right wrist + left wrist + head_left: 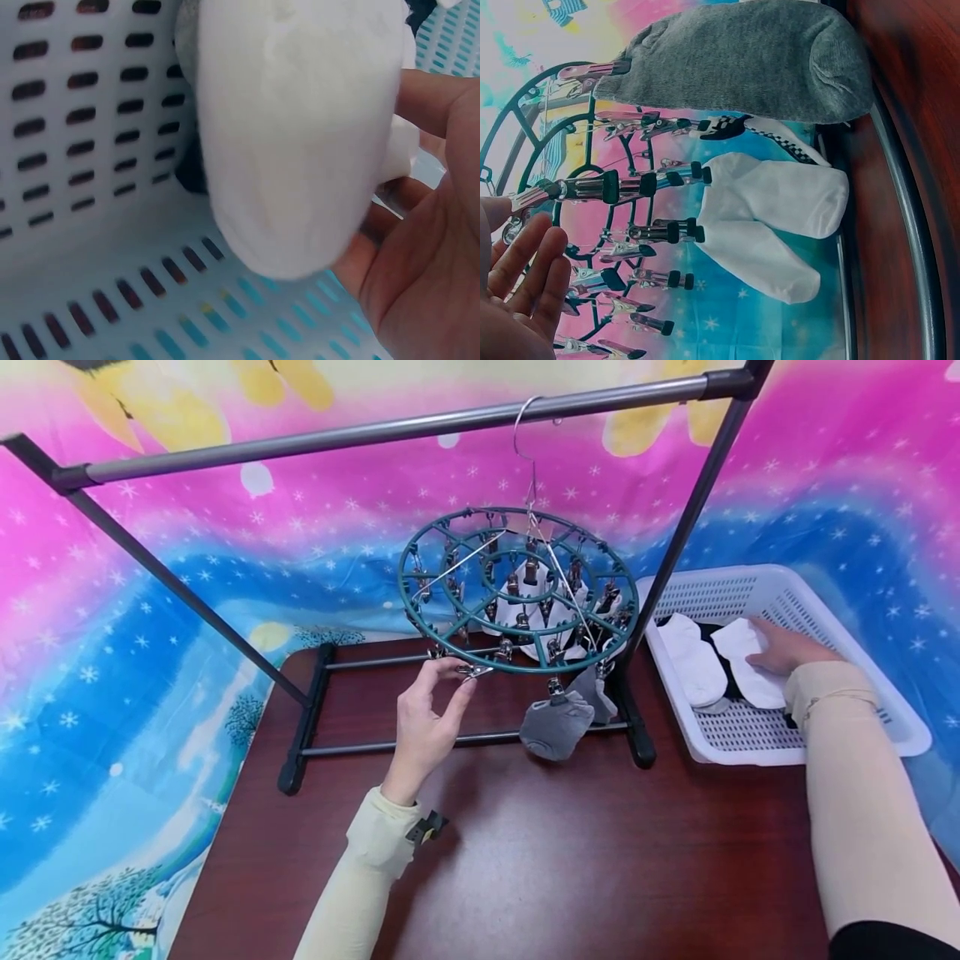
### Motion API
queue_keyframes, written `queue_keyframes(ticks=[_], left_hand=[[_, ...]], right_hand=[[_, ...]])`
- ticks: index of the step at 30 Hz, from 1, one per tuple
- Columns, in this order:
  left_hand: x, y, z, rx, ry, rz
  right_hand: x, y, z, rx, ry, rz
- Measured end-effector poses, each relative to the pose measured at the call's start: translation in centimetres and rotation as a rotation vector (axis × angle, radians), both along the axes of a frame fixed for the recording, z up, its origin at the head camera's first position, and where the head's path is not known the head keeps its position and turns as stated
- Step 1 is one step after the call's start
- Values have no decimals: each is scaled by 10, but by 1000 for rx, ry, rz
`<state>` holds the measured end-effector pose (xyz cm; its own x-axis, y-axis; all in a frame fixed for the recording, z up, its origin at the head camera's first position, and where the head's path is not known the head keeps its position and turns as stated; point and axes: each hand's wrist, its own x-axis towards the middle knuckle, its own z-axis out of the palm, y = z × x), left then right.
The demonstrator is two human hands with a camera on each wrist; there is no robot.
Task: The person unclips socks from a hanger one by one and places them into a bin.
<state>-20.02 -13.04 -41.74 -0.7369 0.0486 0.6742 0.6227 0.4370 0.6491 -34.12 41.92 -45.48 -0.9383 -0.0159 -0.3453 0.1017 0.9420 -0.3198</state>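
Gripping the white, soft-looking fabric sock (753, 670) by its side, inside the white perforated plastic basket (757, 739), the right hand (797, 647) should find it light, limp, hardly slippery, best held at the cuff; the left hand (429, 720) pinches a silver metal clip (477, 672)

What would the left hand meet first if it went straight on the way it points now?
Probably the rim of the green round hanger, just beyond the clip that the left hand pinches; the exact gap is hard to judge.
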Motion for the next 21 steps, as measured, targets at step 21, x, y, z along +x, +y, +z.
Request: queue_keyframes(ticks=[21], left_hand=[[-1,-1,0,208,-19,-187]], right_hand=[[-3,-12,55,89,241,107]])
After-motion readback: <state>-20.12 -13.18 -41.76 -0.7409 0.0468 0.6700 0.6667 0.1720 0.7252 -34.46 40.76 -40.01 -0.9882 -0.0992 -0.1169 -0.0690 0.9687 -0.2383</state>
